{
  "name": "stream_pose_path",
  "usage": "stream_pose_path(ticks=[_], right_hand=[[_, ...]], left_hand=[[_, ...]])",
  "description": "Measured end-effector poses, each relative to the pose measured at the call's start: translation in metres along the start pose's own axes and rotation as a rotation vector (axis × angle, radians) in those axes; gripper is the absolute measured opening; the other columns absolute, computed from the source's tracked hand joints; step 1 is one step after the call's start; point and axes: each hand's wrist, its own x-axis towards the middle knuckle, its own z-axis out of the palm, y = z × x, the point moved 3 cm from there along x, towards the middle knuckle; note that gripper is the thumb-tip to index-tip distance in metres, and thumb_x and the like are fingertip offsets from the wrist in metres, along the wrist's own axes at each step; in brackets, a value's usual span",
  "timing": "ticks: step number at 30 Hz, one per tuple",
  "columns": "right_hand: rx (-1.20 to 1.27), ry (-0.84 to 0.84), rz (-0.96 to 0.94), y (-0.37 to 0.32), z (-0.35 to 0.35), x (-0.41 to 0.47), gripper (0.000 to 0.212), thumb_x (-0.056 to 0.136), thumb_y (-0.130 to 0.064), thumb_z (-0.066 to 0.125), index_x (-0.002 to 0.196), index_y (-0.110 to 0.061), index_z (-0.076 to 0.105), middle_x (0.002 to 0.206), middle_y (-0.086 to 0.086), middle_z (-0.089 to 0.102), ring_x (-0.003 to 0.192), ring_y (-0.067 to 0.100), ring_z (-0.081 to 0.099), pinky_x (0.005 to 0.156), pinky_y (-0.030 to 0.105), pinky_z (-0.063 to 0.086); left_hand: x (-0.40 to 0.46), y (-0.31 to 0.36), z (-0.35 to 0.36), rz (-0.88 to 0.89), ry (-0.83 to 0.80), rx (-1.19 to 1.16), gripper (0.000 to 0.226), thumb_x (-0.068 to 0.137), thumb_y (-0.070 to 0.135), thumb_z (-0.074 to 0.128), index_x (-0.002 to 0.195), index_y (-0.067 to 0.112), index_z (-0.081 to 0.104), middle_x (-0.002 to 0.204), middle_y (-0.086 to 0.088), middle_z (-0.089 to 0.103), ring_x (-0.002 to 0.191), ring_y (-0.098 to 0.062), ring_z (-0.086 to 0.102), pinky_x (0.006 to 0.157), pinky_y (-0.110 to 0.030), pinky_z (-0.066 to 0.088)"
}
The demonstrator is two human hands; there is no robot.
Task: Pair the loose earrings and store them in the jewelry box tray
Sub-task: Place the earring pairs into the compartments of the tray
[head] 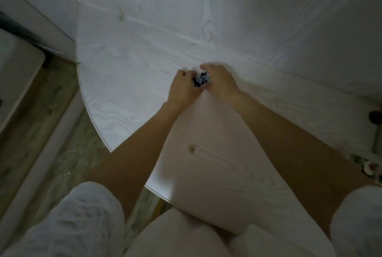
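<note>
Left hand (183, 87): reaching over the white table (124, 66), fingers curling in beside a small dark cluster; whether pinching it or only touching, impossible to tell through the blur.
Dark cluster (201, 80): lying between both hands near the table's middle, black with bluish-white glints; probably the loose earrings, though too blurred for telling pieces apart.
Right hand (219, 83): arching over the cluster from the right, fingers bending down; grip likewise unclear.
Handling, as a judgement: being light, small, stiff, prone to tangling and slipping; pinching each by its body with fingertips, sparing thin hooks.
Jewelry box tray: not showing anywhere.
Right edge: dark round object (375, 116) and patterned item (367, 165), unidentifiable.
Writing: none readable.
</note>
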Motion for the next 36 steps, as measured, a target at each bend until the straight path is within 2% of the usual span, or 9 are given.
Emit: stream_pose_path(ticks=[6,12,17,20,24,28,30,32,36], right_hand=[[-0.012,0.039,-0.028,0.000,0.009,-0.007,0.030,0.088,-0.014,0.057,0.117,-0.010,0.054,0.119,0.012,0.055,0.109,0.029,0.047,0.084,0.033,0.039],[-0.093,0.049,0.001,0.018,0.013,-0.063,0.019,0.094,-0.017,0.048,0.107,-0.004,0.052,0.107,0.016,0.054,0.096,0.029,0.052,0.074,0.035,0.042],[0.094,0.111,0.109,0.047,0.003,-0.134,0.017,0.087,-0.015,0.059,0.097,-0.001,0.058,0.098,0.016,0.056,0.088,0.028,0.054,0.068,0.026,0.032],[0.298,0.252,0.226,0.066,-0.011,-0.189,0.014,0.083,-0.016,0.066,0.083,-0.002,0.061,0.081,0.012,0.065,0.076,0.027,0.062,0.062,0.033,0.044],[0.677,0.474,0.391,0.093,-0.038,-0.272,0.007,0.082,-0.013,0.069,0.081,-0.013,0.062,0.074,0.007,0.067,0.067,0.019,0.069,0.064,0.033,0.059],[0.878,0.683,0.450,0.133,-0.070,-0.351,0.010,0.087,-0.008,0.062,0.097,-0.011,0.062,0.085,0.007,0.067,0.072,0.006,0.067,0.072,0.024,0.058],[0.803,0.757,0.516,0.156,-0.083,-0.383,0.016,0.087,-0.011,0.063,0.102,-0.008,0.063,0.088,0.007,0.067,0.073,0.000,0.065,0.071,0.020,0.056],[0.728,0.800,0.592,0.186,-0.095,-0.418,0.019,0.086,-0.015,0.064,0.103,-0.007,0.064,0.087,0.007,0.067,0.076,0.010,0.066,0.074,0.031,0.058],[0.597,0.844,0.752,0.237,-0.106,-0.471,0.018,0.082,-0.017,0.068,0.098,-0.011,0.068,0.084,0.004,0.067,0.081,0.021,0.066,0.079,0.045,0.057]], left_hand=[[-0.001,-0.010,-0.001,0.074,-0.022,-0.016,0.030,0.080,0.021,0.069,0.105,0.007,0.061,0.104,-0.016,0.056,0.091,-0.028,0.056,0.074,-0.026,0.039],[-0.030,0.010,0.012,0.182,-0.221,0.064,0.028,0.082,0.026,0.068,0.104,0.010,0.063,0.100,-0.010,0.065,0.090,-0.023,0.061,0.078,-0.029,0.044],[-0.069,0.039,0.038,0.278,-0.331,0.094,0.013,0.083,0.019,0.065,0.093,0.011,0.067,0.094,-0.010,0.063,0.085,-0.024,0.061,0.078,-0.030,0.045],[-0.100,0.071,0.055,0.274,-0.338,-0.069,0.007,0.082,0.014,0.067,0.088,0.012,0.068,0.090,-0.008,0.065,0.078,-0.018,0.064,0.076,-0.027,0.051],[-0.148,0.132,0.081,0.200,-0.389,-0.426,0.007,0.079,0.009,0.071,0.084,0.014,0.068,0.076,-0.005,0.069,0.060,-0.001,0.065,0.063,-0.015,0.054],[-0.187,0.201,0.119,0.230,-0.484,-0.614,0.016,0.082,0.006,0.067,0.095,0.015,0.068,0.082,-0.008,0.069,0.071,-0.015,0.069,0.068,-0.024,0.057],[-0.200,0.232,0.144,0.281,-0.543,-0.604,0.018,0.082,0.009,0.067,0.100,0.013,0.069,0.087,-0.009,0.070,0.079,-0.022,0.069,0.075,-0.029,0.057],[-0.219,0.268,0.176,0.349,-0.603,-0.561,0.020,0.084,0.010,0.066,0.104,0.009,0.069,0.091,-0.006,0.070,0.081,-0.017,0.068,0.079,-0.026,0.056],[-0.251,0.322,0.227,0.438,-0.567,-0.426,0.017,0.083,0.012,0.066,0.100,0.009,0.072,0.092,-0.006,0.072,0.073,-0.009,0.062,0.067,-0.010,0.047]])
